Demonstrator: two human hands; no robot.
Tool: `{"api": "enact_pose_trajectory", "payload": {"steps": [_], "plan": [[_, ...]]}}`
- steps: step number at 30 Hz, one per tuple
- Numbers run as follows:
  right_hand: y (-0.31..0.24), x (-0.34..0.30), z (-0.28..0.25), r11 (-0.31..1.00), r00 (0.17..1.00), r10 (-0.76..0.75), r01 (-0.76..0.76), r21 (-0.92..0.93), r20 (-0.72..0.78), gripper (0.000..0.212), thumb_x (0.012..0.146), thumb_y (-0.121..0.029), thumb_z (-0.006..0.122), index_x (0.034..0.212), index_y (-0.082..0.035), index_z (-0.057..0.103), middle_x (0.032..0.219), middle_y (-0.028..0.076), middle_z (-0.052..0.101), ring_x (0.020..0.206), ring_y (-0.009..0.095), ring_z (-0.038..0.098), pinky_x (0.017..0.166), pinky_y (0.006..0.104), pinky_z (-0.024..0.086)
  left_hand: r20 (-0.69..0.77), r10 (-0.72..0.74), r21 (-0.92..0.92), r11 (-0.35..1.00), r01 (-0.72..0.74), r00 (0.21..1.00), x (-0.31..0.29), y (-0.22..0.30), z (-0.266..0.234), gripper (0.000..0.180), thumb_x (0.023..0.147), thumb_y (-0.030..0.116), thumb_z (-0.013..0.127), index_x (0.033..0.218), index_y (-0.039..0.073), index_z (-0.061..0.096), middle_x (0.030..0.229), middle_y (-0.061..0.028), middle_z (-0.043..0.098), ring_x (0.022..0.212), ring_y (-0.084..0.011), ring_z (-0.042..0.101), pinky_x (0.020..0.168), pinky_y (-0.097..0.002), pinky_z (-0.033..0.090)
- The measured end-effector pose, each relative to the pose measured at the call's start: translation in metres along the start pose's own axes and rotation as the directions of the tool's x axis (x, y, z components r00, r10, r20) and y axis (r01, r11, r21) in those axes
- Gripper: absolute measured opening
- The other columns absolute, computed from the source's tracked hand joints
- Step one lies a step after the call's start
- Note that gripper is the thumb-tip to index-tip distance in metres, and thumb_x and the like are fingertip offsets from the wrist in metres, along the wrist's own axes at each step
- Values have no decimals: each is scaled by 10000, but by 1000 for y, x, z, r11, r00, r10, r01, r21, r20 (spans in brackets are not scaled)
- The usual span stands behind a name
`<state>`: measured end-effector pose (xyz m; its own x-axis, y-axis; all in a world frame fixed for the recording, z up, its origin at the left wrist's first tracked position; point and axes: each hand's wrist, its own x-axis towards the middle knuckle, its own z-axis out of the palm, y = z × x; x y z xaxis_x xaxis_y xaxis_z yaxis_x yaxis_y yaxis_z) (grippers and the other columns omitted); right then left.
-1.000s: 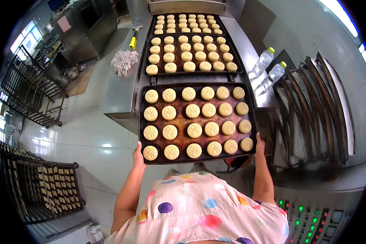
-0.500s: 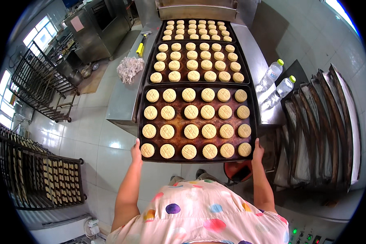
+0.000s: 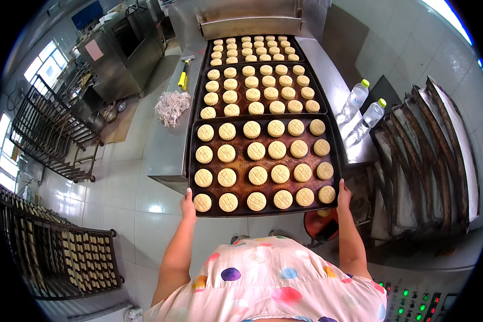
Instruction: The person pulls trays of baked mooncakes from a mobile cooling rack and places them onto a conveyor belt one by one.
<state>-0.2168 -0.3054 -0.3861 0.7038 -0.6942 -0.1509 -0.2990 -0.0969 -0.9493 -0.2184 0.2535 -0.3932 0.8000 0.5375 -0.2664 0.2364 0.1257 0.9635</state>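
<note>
A dark baking tray [image 3: 241, 170] with rows of round, pale, pattern-stamped cakes [image 3: 256, 175] lies nearest me, its front end sticking out past the metal table. My left hand [image 3: 188, 205] grips its near left corner, thumb up along the side. At the near right corner my right hand [image 3: 344, 195] holds it the same way. The undersides of both hands' grips are hidden by the tray. Beyond its far edge, touching or almost touching, sits a second tray of cakes [image 3: 241, 100]. A third loaded tray [image 3: 239, 52] lies behind that, before a metal oven-like opening [image 3: 252, 27].
On the table's left side lie a rag bundle [image 3: 173, 108] and a yellow-handled scraper [image 3: 183, 80]. Two clear bottles [image 3: 354, 102] stand on the right side. Stacked dark trays [image 3: 424, 161] lean at right. Racks [image 3: 86, 257] stand at left. A red stool [image 3: 322, 225] is near my right arm.
The view has shifted and turned slightly, so the table and trays sit a little differently in it. Both hands keep their hold on the near tray's corners.
</note>
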Motion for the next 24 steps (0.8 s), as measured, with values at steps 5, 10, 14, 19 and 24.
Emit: {"api": "enact_pose_trajectory", "payload": {"steps": [5,10,14,19,24], "plan": [[7,5,-1,1000,1000,8,-8,-29,-2,600,886,-474,537,985,112,620,911,131,637,851,158,540,801,304,437,21,-32,-26,999,33,999,-5,5,3,602,911,448,509,1152,-104,538,1112,-153,585,999,-200,531,892,-324,404],[1,3,3,1000,999,5,-5,-10,36,592,885,-470,544,977,110,622,882,110,622,822,149,517,783,297,434,10,-18,3,1000,18,1000,-1,2,-2,576,924,433,488,1156,-91,542,1116,-145,585,1000,-200,531,889,-320,404],[10,1,-4,1000,999,24,-24,0,22,595,882,-468,555,1018,109,613,921,87,607,852,134,501,805,283,421,28,11,1,1000,-11,1000,-7,-2,-2,578,926,432,482,1166,-91,534,1142,-153,575,1030,-211,526,909,-319,396],[9,1,-3,999,999,30,-29,-21,40,606,879,-470,561,1039,113,604,951,84,602,871,134,498,821,279,414,46,18,-3,1000,-18,999,-3,-8,-8,579,927,431,482,1178,-89,525,1167,-164,565,1061,-223,519,927,-318,387],[11,2,-4,999,998,43,-43,3,45,622,870,-483,566,1046,113,598,961,89,601,877,139,497,832,283,409,39,20,9,1000,-20,999,-1,-6,-6,591,921,447,488,1182,-83,517,1124,-123,575,995,-179,540,899,-308,416]]}}
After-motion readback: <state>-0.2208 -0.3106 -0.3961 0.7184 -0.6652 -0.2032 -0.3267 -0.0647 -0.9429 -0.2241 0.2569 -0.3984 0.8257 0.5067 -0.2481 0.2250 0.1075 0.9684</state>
